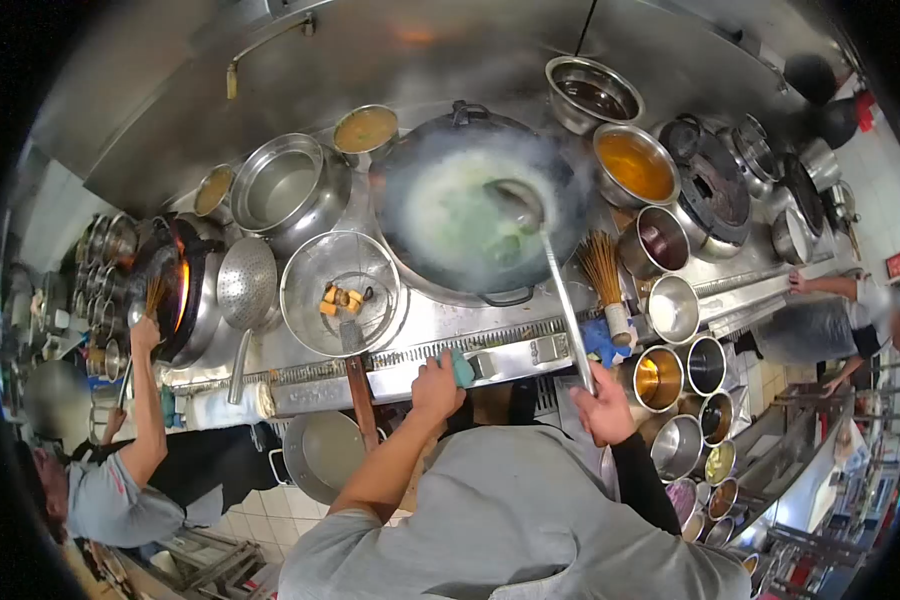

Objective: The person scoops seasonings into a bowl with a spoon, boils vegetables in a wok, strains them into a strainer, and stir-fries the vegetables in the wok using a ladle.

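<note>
My right hand (604, 404) is closed round the handle of a long metal ladle (560, 290). The ladle's bowl rests in the pale, steaming liquid of a large wok (395, 240), beside green pieces (478, 222). Near the front edge of the stove, my left hand (437, 387) is closed, with a green cloth (462, 368) at its fingers; whether it grips the cloth is unclear. Left of the wok, a wire strainer (300, 325) holds several browned pieces (338, 299). Its wooden handle (360, 400) points toward me.
A perforated skimmer (246, 284) lies left of the strainer. A bamboo brush (604, 275) stands right of the wok. Pots of orange liquid (634, 166) and sauces line the right side. At far left, a co-worker's hand (145, 333) is by another wok; another person (820, 320) stands at far right.
</note>
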Tool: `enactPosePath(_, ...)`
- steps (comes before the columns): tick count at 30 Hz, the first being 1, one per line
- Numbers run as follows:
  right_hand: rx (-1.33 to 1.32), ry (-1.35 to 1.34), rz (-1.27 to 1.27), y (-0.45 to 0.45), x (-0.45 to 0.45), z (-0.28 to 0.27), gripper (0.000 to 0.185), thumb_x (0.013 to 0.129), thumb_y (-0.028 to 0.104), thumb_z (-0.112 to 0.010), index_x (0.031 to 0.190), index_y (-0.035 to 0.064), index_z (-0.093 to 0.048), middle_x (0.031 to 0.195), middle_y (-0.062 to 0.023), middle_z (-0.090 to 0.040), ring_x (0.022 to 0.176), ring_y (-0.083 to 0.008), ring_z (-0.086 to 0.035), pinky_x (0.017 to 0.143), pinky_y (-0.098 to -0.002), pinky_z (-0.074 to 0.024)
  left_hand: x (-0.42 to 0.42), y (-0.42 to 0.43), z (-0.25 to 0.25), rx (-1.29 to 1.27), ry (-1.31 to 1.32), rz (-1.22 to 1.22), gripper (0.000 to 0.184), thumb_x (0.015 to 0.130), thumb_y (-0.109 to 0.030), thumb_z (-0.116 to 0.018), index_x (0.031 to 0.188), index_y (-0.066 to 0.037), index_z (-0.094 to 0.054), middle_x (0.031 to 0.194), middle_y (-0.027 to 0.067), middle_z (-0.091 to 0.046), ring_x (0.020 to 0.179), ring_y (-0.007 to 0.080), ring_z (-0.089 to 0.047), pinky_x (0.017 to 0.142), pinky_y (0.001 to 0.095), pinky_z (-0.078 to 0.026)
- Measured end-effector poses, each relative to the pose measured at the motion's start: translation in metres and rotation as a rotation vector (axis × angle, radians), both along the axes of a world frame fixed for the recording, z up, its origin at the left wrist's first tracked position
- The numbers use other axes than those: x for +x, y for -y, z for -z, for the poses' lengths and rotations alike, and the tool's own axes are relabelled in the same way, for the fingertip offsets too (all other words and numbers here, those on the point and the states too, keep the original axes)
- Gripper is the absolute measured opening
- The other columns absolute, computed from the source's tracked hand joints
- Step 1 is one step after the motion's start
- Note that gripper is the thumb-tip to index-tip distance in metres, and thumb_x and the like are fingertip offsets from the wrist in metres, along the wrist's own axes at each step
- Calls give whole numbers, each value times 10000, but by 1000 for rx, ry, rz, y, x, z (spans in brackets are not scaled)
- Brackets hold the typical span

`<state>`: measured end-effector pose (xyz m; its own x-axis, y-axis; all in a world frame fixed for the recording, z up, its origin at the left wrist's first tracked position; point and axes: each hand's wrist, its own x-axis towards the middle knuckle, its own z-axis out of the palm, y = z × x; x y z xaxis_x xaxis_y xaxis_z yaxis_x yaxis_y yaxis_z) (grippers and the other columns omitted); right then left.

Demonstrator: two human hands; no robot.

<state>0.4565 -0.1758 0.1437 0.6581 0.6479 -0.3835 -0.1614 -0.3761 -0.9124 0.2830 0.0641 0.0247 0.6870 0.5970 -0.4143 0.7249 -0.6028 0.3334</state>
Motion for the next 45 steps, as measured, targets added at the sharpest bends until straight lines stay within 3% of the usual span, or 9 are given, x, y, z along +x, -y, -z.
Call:
enactPosePath(5,-134,106,-279,-42,71,21,319,863,103,-571,1173,37,-541,648,-92,-563,399,-191,-503,397,-346,-421,7,2,4,-274,296,-479,648,690,-238,-712,1251,13,-505,1054,212,-645,979,341,-638,840,412,-511)
enactPosePath(10,-25,559,-283,-67,125,58,414,841,118,-588,1232,-1,-524,890,-234,-623,790,-382,-630,748,-417,-513,0,5,49,-411,711,-902,562,698,-194,-676,1183,47,-524,996,138,-639,897,240,-608,803,343,-490)
enactPosePath(12,-55,431,-232,-56,132,35,419,844,121,-588,1239,-1,-520,945,-240,-618,903,-403,-604,837,-412,-485,-3,8,65,-368,811,-957,533,715,-209,-674,1158,44,-522,1004,127,-624,889,230,-597,812,341,-486)
enactPosePath(16,-86,498,-162,-34,136,29,372,848,122,-585,1193,-2,-519,911,-212,-618,838,-386,-615,779,-408,-496,-8,11,65,-286,794,-858,622,717,-286,-693,1206,45,-497,1012,175,-638,922,271,-614,856,361,-482)
enactPosePath(18,-187,251,-119,-27,121,3,314,856,100,-581,1147,-5,-523,743,-139,-591,537,-254,-589,495,-369,-473,-11,12,70,-263,823,-833,612,731,-302,-699,1196,42,-499,1014,177,-642,921,269,-619,851,364,-484)
enactPosePath(21,-96,-16,-71,-20,94,2,246,875,77,-574,1105,5,-524,629,-63,-525,383,-150,-475,348,-317,-362,-13,10,77,-316,863,-868,602,771,-336,-713,1192,37,-499,1019,178,-647,922,274,-628,848,370,-487)
enactPosePath(29,-96,87,54,-12,52,-2,366,882,13,-527,1242,57,-479,589,7,-464,361,-110,-435,339,-290,-369,-12,12,58,-309,784,-849,606,799,-351,-731,1200,34,-488,1014,175,-649,918,256,-632,842,370,-493)
enactPosePath(36,-63,-331,-49,36,56,-73,471,866,-10,-540,1322,44,-432,592,3,-456,376,-102,-431,360,-259,-371,-26,18,48,-288,832,-782,566,783,-290,-717,1207,12,-493,1007,161,-656,902,251,-638,834,368,-500)
enactPosePath(45,-107,-262,-151,11,44,-53,378,904,35,-539,1277,42,-472,603,5,-463,389,-89,-442,364,-264,-404,-23,15,63,-272,757,-833,533,784,-367,-747,1121,4,-566,936,158,-681,835,261,-658,777,375,-516)
